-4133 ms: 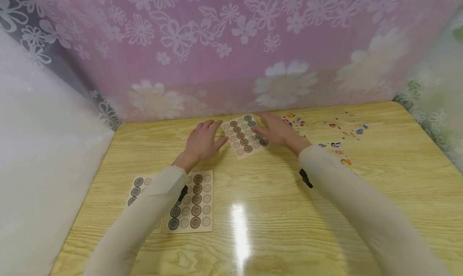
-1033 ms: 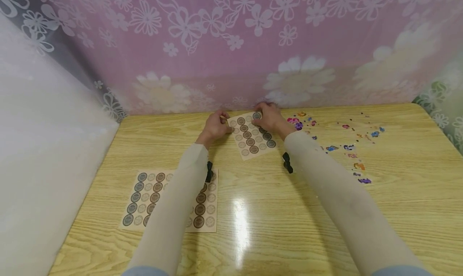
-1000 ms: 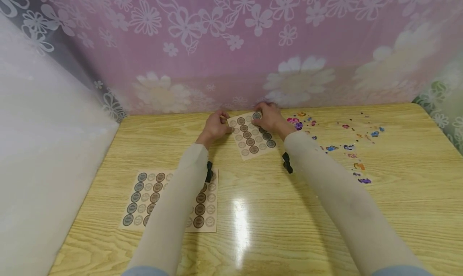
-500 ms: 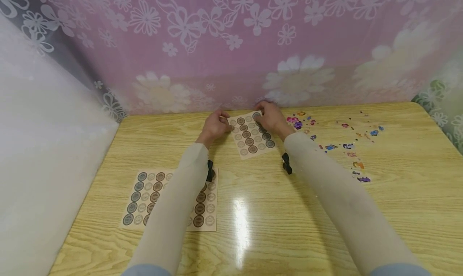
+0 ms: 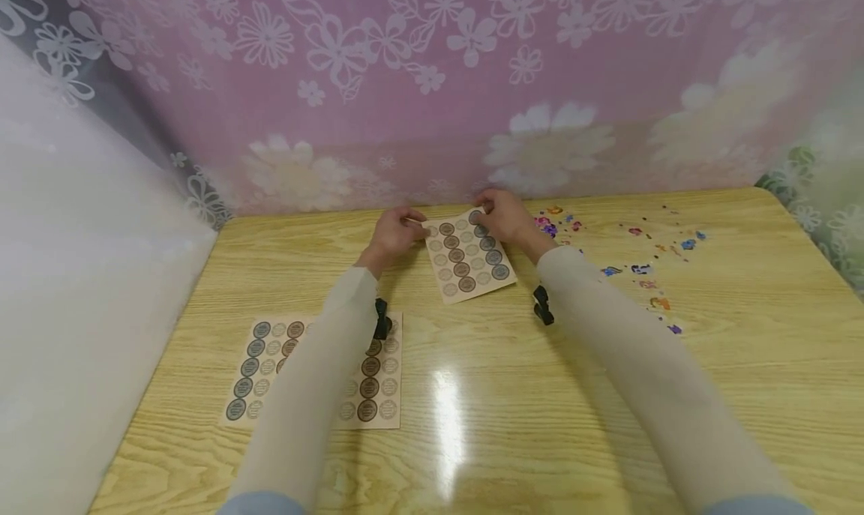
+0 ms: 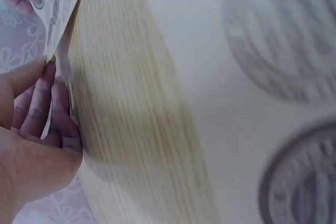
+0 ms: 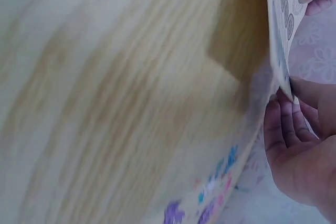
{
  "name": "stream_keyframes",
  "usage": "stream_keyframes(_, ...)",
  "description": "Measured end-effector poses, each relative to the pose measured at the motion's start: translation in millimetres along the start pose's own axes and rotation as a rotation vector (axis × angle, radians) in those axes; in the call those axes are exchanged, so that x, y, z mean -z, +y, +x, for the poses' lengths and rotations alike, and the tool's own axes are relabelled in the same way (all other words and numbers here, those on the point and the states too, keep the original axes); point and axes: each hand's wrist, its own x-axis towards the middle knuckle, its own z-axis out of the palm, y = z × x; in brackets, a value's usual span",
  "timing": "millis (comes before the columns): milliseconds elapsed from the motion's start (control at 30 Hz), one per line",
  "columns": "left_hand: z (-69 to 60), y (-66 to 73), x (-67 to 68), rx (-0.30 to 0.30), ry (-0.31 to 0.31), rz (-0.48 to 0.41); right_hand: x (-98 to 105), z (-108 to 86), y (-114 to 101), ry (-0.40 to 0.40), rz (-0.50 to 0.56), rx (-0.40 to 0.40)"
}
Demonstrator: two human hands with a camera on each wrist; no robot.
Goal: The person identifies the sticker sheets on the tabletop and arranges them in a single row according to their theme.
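Observation:
Both hands hold a small cream sheet of round stickers [image 5: 470,256], printed with rows of brown, dark blue-grey and pale circles. Its top left corner is pinched between thumb and fingers of my left hand [image 5: 394,235], clearly visible in the left wrist view. My right hand [image 5: 506,217] grips the top right corner, thumb on the printed face. In the right wrist view the sheet [image 7: 283,14] stands raised off the tabletop, casting a shadow below. Under the left forearm lie larger sheets with similar round stickers [image 5: 394,387], partly hidden by the sleeve.
Small colourful stickers [image 5: 661,303] are scattered over the right part of the wooden table [image 5: 513,425]. A pink flowered curtain [image 5: 405,125] hangs along the back edge. White sheeting [image 5: 88,275] borders the left side.
Earlier both hands lay with spread fingers beside the small sheet. They now pinch its upper corners, and the sheet has come up off the table.

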Motion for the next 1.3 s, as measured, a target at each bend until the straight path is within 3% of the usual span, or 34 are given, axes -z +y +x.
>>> stream_keyframes(200, -11.1, 1.8, 7.8, -0.067, -0.069, -0.006, 10, -14.5, -4, -0.040, 0.030, -0.003)
stream_keyframes(600, -42.0, 6.2, 15.8, -0.063, -0.157, -0.059, 20, -52.6, -7, -0.095, 0.136, 0.071)
stream_keyframes(800, -58.7, 5.0, 14.1, -0.079, -0.199, -0.033, 21, -76.9, -5, -0.152, 0.242, 0.035)
stream_keyframes(1000, -79.8, -1.7, 12.3, -0.097, -0.240, -0.010, 14, -98.6, 1, -0.178, 0.278, 0.015)
stream_keyframes(1300, -110.9, -11.1, 10.4, -0.107, -0.249, 0.074, -5, -130.7, 1, -0.209, 0.367, -0.006)
